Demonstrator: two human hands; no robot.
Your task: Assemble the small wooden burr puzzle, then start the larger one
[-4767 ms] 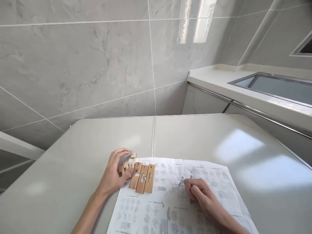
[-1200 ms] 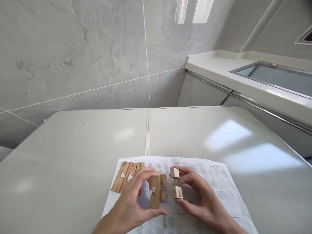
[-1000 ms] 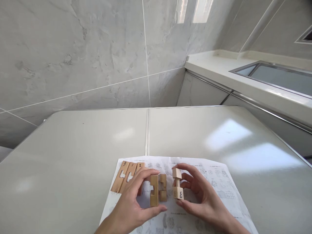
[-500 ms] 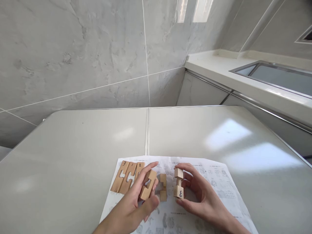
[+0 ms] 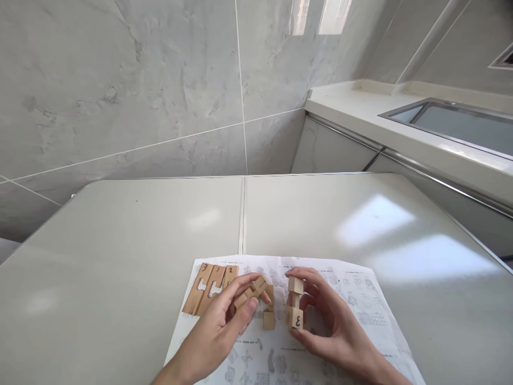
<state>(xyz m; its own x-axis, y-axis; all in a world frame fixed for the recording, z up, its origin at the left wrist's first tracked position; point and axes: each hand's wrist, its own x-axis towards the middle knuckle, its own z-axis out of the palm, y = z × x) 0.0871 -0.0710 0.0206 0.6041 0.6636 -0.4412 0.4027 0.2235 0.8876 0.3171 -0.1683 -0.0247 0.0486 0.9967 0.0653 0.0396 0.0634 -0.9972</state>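
Observation:
My left hand [image 5: 228,315] is closed on a notched wooden puzzle piece [image 5: 251,293], which it holds tilted between thumb and fingers. Another notched wooden block [image 5: 269,320] lies on the paper just right of that hand, partly hidden by its fingers. My right hand [image 5: 324,310] grips a paler wooden puzzle piece [image 5: 296,317] by its two ends, upright, with a "3" written on the lower end. To the left, flat wooden pieces [image 5: 206,289] marked 3, 1 and 2 lie side by side, the last partly covered by my left hand.
Under everything lies a printed sheet of paper [image 5: 276,369] with diagrams, on a pale table [image 5: 132,278] with a seam down its middle. A grey tiled wall [image 5: 160,80] stands behind. On the right is a counter [image 5: 344,104] with a sink [image 5: 452,123].
My left hand has turned its wooden piece so that it slants up to the right, with the thumb now pressed on it. My right hand's hold is nearly unchanged.

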